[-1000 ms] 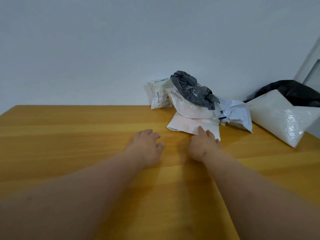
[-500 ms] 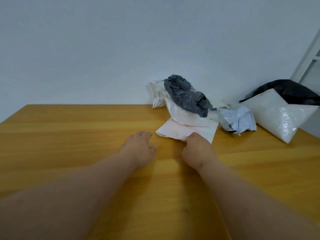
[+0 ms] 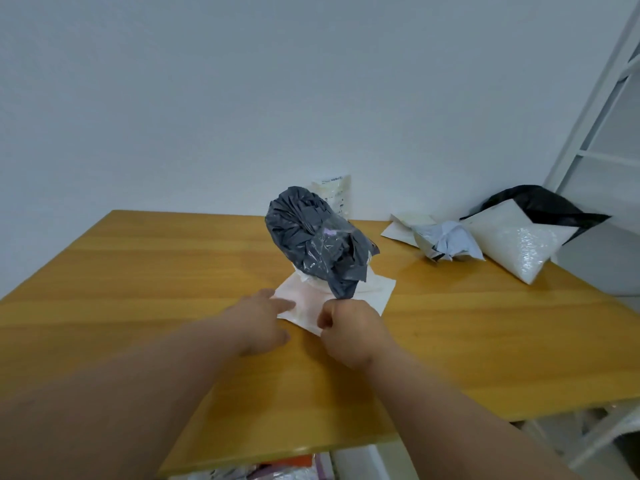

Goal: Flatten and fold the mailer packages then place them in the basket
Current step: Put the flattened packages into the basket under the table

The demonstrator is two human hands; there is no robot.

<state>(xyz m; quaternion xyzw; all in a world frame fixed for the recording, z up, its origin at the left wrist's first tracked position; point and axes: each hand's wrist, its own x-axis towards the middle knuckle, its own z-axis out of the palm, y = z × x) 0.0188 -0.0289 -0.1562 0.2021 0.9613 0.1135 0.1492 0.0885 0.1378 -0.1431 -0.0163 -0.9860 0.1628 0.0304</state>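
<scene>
White mailer [image 3: 363,299] laid flat mid-bench [image 3: 138,271], near edge pinched by clenched right hand [image 3: 349,332], left hand [image 3: 258,322] released with fingertips touching it, crumpled grey mailer [image 3: 315,240] piled on top.

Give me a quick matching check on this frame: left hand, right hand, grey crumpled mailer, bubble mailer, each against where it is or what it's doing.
Things:
1. left hand
2. right hand
3. grey crumpled mailer
4. bubble mailer

States:
A. leans at the table's far right
B. piled on top of the flat white mailer
C. pinches the flat white mailer's near edge
D. fingers extended onto the flat white mailer's left corner

Pairs: 1-D, 2-C, 3-B, 4-A
</scene>
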